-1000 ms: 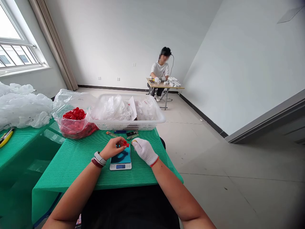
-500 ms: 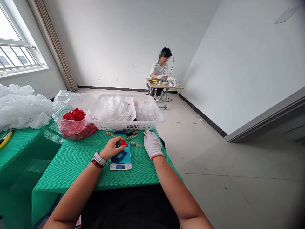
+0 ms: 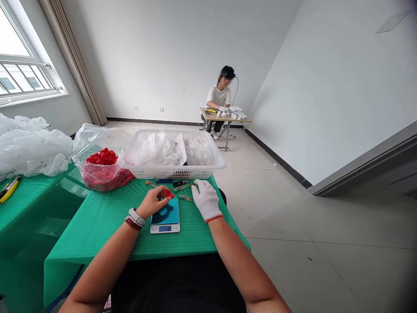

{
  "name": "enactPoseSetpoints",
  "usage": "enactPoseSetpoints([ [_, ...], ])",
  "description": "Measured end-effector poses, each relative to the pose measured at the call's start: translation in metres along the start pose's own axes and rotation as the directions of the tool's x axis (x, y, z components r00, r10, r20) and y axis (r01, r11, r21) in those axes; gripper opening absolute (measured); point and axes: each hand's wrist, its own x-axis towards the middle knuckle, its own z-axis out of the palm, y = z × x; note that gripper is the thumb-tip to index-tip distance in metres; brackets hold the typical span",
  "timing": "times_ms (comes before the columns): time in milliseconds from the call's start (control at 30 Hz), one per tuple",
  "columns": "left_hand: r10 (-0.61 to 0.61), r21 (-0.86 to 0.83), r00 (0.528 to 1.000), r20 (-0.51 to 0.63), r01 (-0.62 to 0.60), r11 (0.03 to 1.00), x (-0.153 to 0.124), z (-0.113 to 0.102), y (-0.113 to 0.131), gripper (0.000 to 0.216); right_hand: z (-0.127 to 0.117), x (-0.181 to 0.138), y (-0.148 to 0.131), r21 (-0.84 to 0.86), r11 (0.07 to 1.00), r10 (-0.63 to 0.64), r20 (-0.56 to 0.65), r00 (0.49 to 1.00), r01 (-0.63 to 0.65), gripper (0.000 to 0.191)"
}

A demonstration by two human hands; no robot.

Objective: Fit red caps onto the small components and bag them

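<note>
My left hand [image 3: 154, 201], bare, with a watch and bead bracelet at the wrist, pinches a small red plastic cap [image 3: 168, 194]; a second red piece [image 3: 172, 196] shows beside it. Below is a digital scale [image 3: 165, 215] with a shiny blue plate and a display that seems to read 0.0. My right hand [image 3: 206, 201], in a white knitted glove, lies to the right of the scale with its fingers curled. Its fingertips are by the end of a thin clear tube [image 3: 183, 187]; what they grip is hidden. Another clear tube [image 3: 185, 198] lies nearer the scale.
A white basket [image 3: 176, 173] of plastic bags stands behind my hands. Left of it is a clear bag of red caps [image 3: 102, 167]. Yellow-handled pliers [image 3: 9, 191] and heaped plastic bags [image 3: 32, 148] lie at far left. A person [image 3: 220, 95] sits at a distant table [image 3: 208, 116].
My right hand has shifted slightly left, toward the clear tubes; the yellowish stick seen at its fingertips earlier no longer shows plainly. My left hand stays over the scale with the red pieces, barely moved.
</note>
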Motion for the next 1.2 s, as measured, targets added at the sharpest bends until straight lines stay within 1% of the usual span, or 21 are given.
enactPoseSetpoints([
  [67,0.0,-0.005,1.0,-0.013,0.0,1.0,0.0,0.0,0.001,0.018,-0.004,-0.003,-0.006,0.089,0.993,-0.075,0.003,0.997,0.074,0.026],
  [133,-0.004,-0.013,1.0,-0.027,0.004,1.0,0.001,0.0,0.001,0.021,-0.008,-0.006,-0.012,0.235,0.95,-0.218,0.028,0.976,0.205,0.025],
  [200,-0.015,-0.019,0.999,-0.045,0.015,1.0,0.001,0.001,0.001,0.025,-0.01,-0.009,-0.019,0.398,0.858,-0.376,0.053,0.925,0.326,0.025],
  [233,-0.021,-0.023,0.998,-0.055,0.02,1.0,0.001,0.001,0.0,0.027,-0.01,-0.012,-0.022,0.464,0.808,-0.437,0.06,0.897,0.363,0.025],
  [300,-0.029,-0.039,0.997,-0.07,0.026,0.999,0.001,0.002,-0.002,0.03,-0.008,-0.016,-0.027,0.545,0.743,-0.497,0.061,0.866,0.388,0.025],
  [400,-0.037,-0.098,0.997,-0.073,0.03,0.995,0.002,0.002,-0.005,0.032,-0.002,-0.02,-0.031,0.584,0.721,-0.501,0.065,0.863,0.374,0.025],
  [533,-0.042,-0.219,0.998,-0.053,0.03,0.975,0.001,0.005,-0.006,0.032,0.003,-0.022,-0.032,0.629,0.707,-0.465,0.071,0.882,0.323,0.027],
  [600,-0.025,-0.237,0.999,-0.031,0.017,0.971,0.0,0.007,-0.004,0.03,0.003,-0.023,-0.033,0.668,0.687,-0.445,0.075,0.893,0.286,0.028],
  [667,-0.012,-0.253,1.0,0.008,0.014,0.967,-0.001,0.01,0.0,0.029,0.003,-0.023,-0.035,0.696,0.667,-0.424,0.06,0.904,0.267,0.023],
  [767,-0.029,-0.332,0.997,0.068,0.05,0.942,-0.003,0.013,0.004,0.032,0.001,-0.023,-0.038,0.706,0.66,-0.397,0.036,0.917,0.257,0.015],
  [867,-0.076,-0.412,0.99,0.12,0.119,0.903,-0.004,0.014,0.007,0.035,-0.003,-0.024,-0.042,0.699,0.674,-0.405,0.077,0.911,0.24,0.019],
  [933,-0.104,-0.451,0.983,0.153,0.163,0.877,-0.003,0.014,0.008,0.037,-0.006,-0.024,-0.043,0.683,0.686,-0.426,0.095,0.9,0.253,0.021],
  [1000,-0.108,-0.492,0.98,0.168,0.178,0.852,-0.001,0.014,0.009,0.037,-0.005,-0.025,-0.042,0.662,0.685,-0.449,0.056,0.892,0.303,0.019],
  [1067,-0.085,-0.54,0.984,0.159,0.159,0.827,0.0,0.013,0.009,0.038,-0.003,-0.026,-0.041,0.636,0.674,-0.471,-0.021,0.882,0.376,0.014],
  [1133,-0.058,-0.573,0.988,0.141,0.129,0.81,0.001,0.013,0.009,0.036,0.002,-0.027,-0.039,0.609,0.666,-0.488,-0.083,0.869,0.431,0.016],
  [1200,-0.041,-0.579,0.992,0.117,0.101,0.809,0.001,0.013,0.008,0.032,0.007,-0.028,-0.037,0.61,0.664,-0.475,-0.103,0.874,0.433,0.018],
])
